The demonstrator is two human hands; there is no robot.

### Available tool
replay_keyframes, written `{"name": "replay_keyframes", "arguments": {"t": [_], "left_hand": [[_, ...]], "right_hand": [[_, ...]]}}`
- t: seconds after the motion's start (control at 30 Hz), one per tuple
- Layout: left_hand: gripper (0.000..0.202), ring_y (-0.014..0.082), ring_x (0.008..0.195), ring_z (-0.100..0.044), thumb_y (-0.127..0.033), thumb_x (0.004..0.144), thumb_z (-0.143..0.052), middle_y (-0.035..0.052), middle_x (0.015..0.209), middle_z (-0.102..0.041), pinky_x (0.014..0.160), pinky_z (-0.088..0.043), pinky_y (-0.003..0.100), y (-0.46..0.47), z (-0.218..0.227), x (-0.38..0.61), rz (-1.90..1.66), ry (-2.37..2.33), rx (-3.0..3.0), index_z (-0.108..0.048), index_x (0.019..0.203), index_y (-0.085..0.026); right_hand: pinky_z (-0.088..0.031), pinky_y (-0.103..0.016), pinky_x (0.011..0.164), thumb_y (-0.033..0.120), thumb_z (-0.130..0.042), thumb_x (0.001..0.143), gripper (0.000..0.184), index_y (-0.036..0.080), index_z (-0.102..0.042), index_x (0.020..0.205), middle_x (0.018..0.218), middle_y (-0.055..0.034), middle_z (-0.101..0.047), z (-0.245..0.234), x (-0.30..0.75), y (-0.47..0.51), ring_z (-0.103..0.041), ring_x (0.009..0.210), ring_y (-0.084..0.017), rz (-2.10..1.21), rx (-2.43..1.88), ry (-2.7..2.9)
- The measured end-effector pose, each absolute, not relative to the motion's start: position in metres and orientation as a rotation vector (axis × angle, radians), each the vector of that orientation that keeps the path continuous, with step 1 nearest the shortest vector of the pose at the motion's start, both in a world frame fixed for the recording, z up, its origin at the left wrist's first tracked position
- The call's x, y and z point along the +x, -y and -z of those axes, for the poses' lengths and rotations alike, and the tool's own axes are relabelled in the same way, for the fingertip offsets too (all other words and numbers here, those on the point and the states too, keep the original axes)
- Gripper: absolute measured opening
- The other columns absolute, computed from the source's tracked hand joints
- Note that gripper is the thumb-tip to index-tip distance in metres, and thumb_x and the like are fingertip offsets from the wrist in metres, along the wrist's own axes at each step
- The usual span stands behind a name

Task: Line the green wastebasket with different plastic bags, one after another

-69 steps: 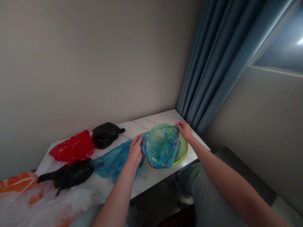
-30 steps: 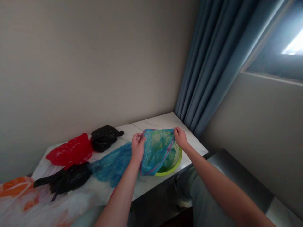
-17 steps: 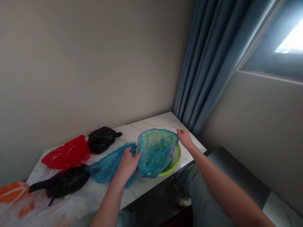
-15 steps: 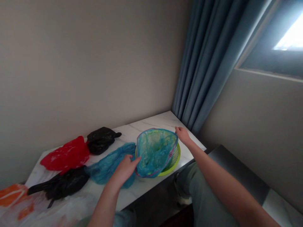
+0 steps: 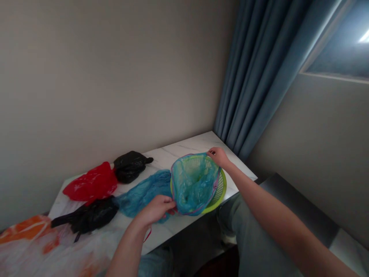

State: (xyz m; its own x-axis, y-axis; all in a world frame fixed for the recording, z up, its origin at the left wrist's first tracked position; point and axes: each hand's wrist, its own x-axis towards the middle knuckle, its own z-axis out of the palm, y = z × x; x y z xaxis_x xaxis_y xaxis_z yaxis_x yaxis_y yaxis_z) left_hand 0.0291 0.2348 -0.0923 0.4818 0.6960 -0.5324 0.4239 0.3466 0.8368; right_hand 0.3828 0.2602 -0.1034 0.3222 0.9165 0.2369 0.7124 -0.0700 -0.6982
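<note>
A translucent blue plastic bag (image 5: 196,184) with a pink drawstring edge lies spread inside a lime-green slotted basket (image 5: 221,188) near the table's right end. My right hand (image 5: 219,157) pinches the bag's rim at the far right side. On the near left of the rim, my left hand (image 5: 161,207) grips the edge between thumb and fingers. The bag's mouth is stretched wide between both hands. A short red string hangs below my left hand. Part of the basket stays uncovered on its right side. Another blue plastic bag (image 5: 144,192) lies crumpled just beyond my left wrist.
On the white marbled table (image 5: 193,141) lie a red bag (image 5: 92,182), a black bag (image 5: 131,166) and a second black bag (image 5: 96,215). Clear-and-orange plastic (image 5: 31,234) fills the left corner. A blue curtain (image 5: 256,77) hangs at the right. My legs are under the table edge.
My right hand has moved inward along the bag's rim and closed on it. My left hand has gone from a spread thumb and fingers to a closed grip on the near rim.
</note>
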Motion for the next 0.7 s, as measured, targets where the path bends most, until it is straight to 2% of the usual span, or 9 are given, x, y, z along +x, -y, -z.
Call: {"name": "replay_keyframes", "arguments": {"t": [0.13, 0.3, 0.4, 0.47, 0.57, 0.7], "left_hand": [[0.030, 0.0242, 0.063, -0.067, -0.047, 0.061, -0.080, 0.0116, 0.069, -0.072, 0.049, -0.041, 0.026, -0.246, 0.092, 0.030, -0.495, -1.263, 1.223, -0.073, 0.064, -0.018], [0.039, 0.0165, 0.059, -0.059, -0.050, 0.054, -0.084, 0.0047, 0.065, -0.068, 0.053, -0.044, 0.026, -0.264, 0.096, 0.036, -0.944, -1.314, 1.019, -0.071, 0.068, -0.015], [0.037, 0.0125, 0.055, -0.055, -0.042, 0.051, -0.087, 0.0019, 0.062, -0.064, 0.054, -0.043, 0.024, -0.268, 0.094, 0.045, -1.064, -1.199, 0.834, -0.070, 0.067, -0.014], [0.033, 0.0125, 0.060, -0.058, -0.032, 0.051, -0.088, 0.0034, 0.069, -0.068, 0.058, -0.046, 0.024, -0.268, 0.091, 0.052, -1.108, -1.092, 0.761, -0.072, 0.073, -0.013], [0.032, 0.0138, 0.069, -0.063, -0.020, 0.051, -0.085, 0.0056, 0.080, -0.072, 0.065, -0.048, 0.025, -0.268, 0.085, 0.059, -1.140, -1.000, 0.728, -0.074, 0.079, -0.012], [0.027, 0.0138, 0.066, -0.063, -0.020, 0.054, -0.082, 0.0032, 0.075, -0.071, 0.065, -0.048, 0.025, -0.268, 0.083, 0.063, -1.172, -0.996, 0.706, -0.072, 0.078, -0.014]], "right_hand": [[-0.045, -0.030, 0.068, 0.034, -0.053, 0.084, 0.024, 0.017, -0.066, 0.075, 0.073, -0.0066, -0.070, 0.095, 0.386, -0.250, -0.062, 0.068, -0.019, -0.288, -1.758, 1.181], [-0.040, -0.026, 0.056, 0.037, -0.049, 0.078, 0.024, 0.020, -0.055, 0.063, 0.059, -0.0013, -0.059, 0.086, 0.385, -0.216, -0.053, 0.057, -0.016, -0.458, -1.626, 0.916], [-0.033, -0.026, 0.050, 0.036, -0.047, 0.077, 0.027, 0.021, -0.047, 0.055, 0.050, 0.0016, -0.048, 0.084, 0.380, -0.183, -0.044, 0.051, -0.015, -0.585, -1.695, 0.966], [-0.028, -0.027, 0.049, 0.036, -0.046, 0.078, 0.031, 0.022, -0.042, 0.051, 0.047, 0.0026, -0.041, 0.085, 0.378, -0.163, -0.040, 0.050, -0.014, -0.608, -1.779, 1.063], [-0.032, -0.028, 0.055, 0.039, -0.044, 0.085, 0.034, 0.022, -0.045, 0.056, 0.053, 0.0012, -0.048, 0.087, 0.378, -0.147, -0.046, 0.056, -0.015, -0.446, -1.824, 1.134], [-0.041, -0.030, 0.066, 0.042, -0.048, 0.089, 0.025, 0.021, -0.053, 0.076, 0.072, -0.0022, -0.060, 0.087, 0.384, -0.159, -0.055, 0.068, -0.018, -0.188, -1.804, 1.080]]}}
